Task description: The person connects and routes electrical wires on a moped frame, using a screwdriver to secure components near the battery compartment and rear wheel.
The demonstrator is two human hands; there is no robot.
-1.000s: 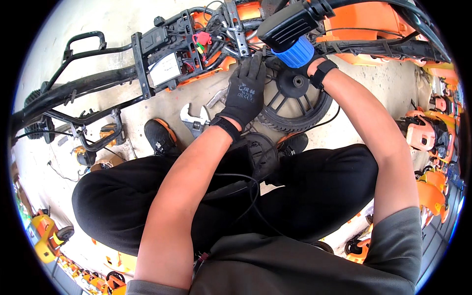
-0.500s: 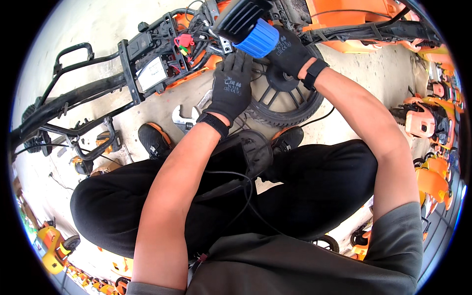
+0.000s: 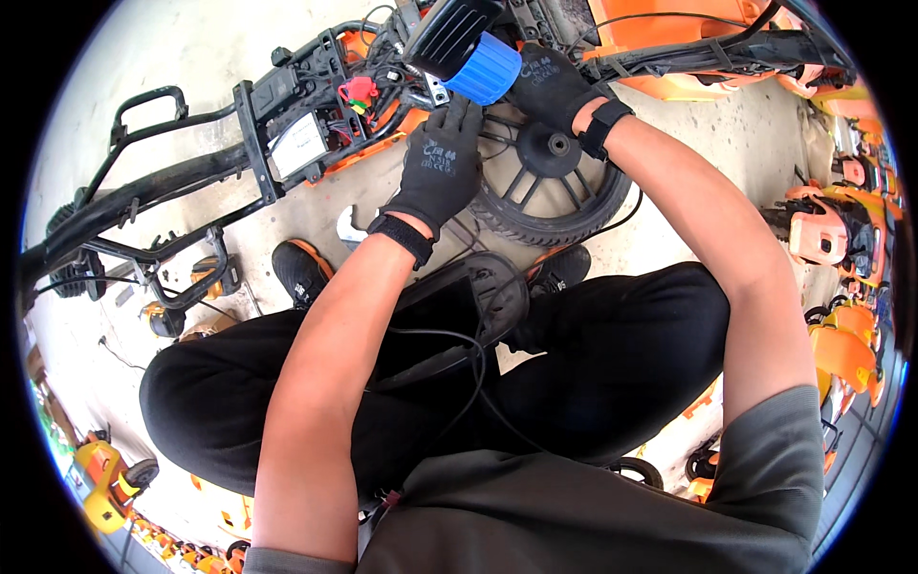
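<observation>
My left hand [image 3: 440, 163], in a black glove, reaches to the underside of the open black vehicle frame [image 3: 258, 163], fingers together and bent, their grip hidden. Above it is a black slatted piece [image 3: 449, 29] with a blue ribbed cylinder [image 3: 485, 69]. My right hand [image 3: 550, 86], also gloved, is just right of the blue cylinder, its fingers curled out of sight. Beneath both hands lies a spoked wheel with a tyre [image 3: 545, 210]. A silver adjustable wrench [image 3: 349, 227] is partly hidden by my left wrist, near a red connector [image 3: 360, 90] and wiring above.
A black plastic housing [image 3: 502, 306] and a cable lie between my crossed legs. A yellow-black power tool [image 3: 215, 277] rests on the pale floor [image 3: 143, 335] at left. Orange panels [image 3: 669, 29] sit behind the frame; several orange vehicle parts [image 3: 841, 354] line both sides.
The black piece with the blue cylinder has moved left and up, my right hand with it. My left hand has shifted left; the view has shifted slightly.
</observation>
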